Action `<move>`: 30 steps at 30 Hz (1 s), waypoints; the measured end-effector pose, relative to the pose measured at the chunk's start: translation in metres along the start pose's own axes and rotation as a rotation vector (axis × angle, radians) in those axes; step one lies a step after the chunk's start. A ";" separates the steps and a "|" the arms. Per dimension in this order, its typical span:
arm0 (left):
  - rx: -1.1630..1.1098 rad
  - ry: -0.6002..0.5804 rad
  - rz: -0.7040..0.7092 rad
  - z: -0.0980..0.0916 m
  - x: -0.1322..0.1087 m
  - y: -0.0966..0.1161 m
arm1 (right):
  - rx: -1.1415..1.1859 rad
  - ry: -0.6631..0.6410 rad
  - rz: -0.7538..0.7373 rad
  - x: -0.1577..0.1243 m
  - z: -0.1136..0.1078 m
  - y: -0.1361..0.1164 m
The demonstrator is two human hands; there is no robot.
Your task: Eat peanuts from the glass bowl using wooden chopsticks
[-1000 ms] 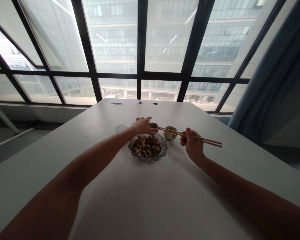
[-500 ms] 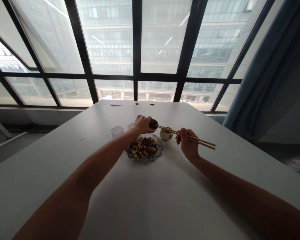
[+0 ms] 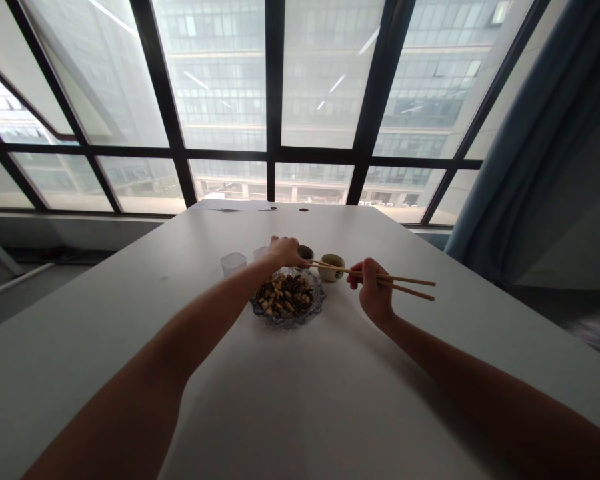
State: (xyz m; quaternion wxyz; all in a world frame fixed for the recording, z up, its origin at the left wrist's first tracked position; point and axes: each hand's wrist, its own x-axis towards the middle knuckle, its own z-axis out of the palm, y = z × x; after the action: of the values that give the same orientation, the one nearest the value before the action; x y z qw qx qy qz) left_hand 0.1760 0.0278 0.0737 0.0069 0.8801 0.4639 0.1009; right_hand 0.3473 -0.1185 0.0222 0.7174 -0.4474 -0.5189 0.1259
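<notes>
1) Left hand (image 3: 285,252): fingers curled round the left side of a dark-mouthed cup (image 3: 306,253), gripping it, on the far-edge side of the glass bowl (image 3: 320,300)
2) Right hand (image 3: 374,293): fingers gripping two chopsticks (image 3: 413,281), tips by that cup's mouth, butts towards the table's (image 3: 280,387) right edge
3) Lettered cup (image 3: 327,275): just right of the other
4) Bowl, holding nuts and seeds (image 3: 284,295): roughly midway between left and right edges
5) Papers (image 3: 235,205): far left corner

A black-framed window wall (image 3: 274,100) spans the back, daylight coming through it, with a glass-fronted office building (image 3: 220,100) outside and pale streaks (image 3: 195,80), probably reflected tube lights, on the panes (image 3: 315,60). A blue curtain (image 3: 500,173) hangs at right; a white table (image 3: 260,400) reaches towards the window above a grey floor (image 3: 10,298).
</notes>
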 end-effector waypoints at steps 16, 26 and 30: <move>-0.087 0.378 0.068 -0.001 -0.054 -0.080 | -0.169 -0.413 0.034 -0.018 0.011 -0.016; -0.359 0.554 -0.208 0.039 -0.129 -0.159 | 0.006 -0.345 0.294 -0.005 0.008 -0.024; -0.539 0.430 -0.306 0.052 -0.128 -0.161 | -0.050 -0.513 0.234 -0.016 0.012 -0.020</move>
State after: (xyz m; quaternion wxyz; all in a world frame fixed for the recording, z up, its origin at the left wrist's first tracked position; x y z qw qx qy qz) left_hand -0.0158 0.0190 -0.0156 0.1555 0.7260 0.5377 0.3996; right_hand 0.3246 -0.1343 0.0277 0.5321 -0.4752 -0.6314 0.3040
